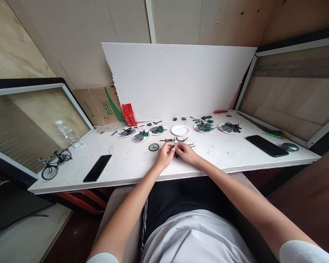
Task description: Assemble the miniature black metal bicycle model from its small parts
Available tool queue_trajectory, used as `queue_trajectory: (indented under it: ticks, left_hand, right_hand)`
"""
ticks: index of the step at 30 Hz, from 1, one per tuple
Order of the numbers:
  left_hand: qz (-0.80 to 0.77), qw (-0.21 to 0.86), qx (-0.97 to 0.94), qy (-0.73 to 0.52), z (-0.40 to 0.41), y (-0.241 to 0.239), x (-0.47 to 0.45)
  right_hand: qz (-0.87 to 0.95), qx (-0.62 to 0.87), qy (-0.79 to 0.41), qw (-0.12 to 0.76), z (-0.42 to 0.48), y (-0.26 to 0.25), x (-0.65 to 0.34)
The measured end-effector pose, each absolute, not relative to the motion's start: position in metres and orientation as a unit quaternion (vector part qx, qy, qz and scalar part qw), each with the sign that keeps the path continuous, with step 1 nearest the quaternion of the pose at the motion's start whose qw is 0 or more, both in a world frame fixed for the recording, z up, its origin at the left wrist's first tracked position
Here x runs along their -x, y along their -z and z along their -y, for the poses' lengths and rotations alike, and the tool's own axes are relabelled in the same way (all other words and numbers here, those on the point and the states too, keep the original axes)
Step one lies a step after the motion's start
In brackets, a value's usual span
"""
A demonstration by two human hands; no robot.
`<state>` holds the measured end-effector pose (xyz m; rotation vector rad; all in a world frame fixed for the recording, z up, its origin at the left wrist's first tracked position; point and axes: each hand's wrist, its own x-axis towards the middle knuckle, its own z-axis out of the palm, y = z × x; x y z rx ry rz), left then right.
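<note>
Black part [176, 155], probably plastic, pinched between both hands [165, 155]; round spoked wheel [154, 147] flat nearby

We observe soft, moderately bright light from an undetermined source. The tabletop [134, 164] and white board [178, 80] are evenly lit; the floor [74, 235] at near left is dim. Wide-angle distortion stretches both side edges. We resolve the loose wheel [154, 147] only faintly.
</note>
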<state>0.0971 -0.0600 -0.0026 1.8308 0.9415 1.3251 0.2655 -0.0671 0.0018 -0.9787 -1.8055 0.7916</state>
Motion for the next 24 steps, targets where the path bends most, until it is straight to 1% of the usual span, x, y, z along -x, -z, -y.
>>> queue_trajectory:
  ticks: [24]
  left_hand:
    - [-0.370,0.343,-0.700,-0.505,0.0616,0.0004,-0.0971]
  right_hand:
    - [0.733,0.399,-0.316,0.451,0.0664,-0.0001,-0.2655]
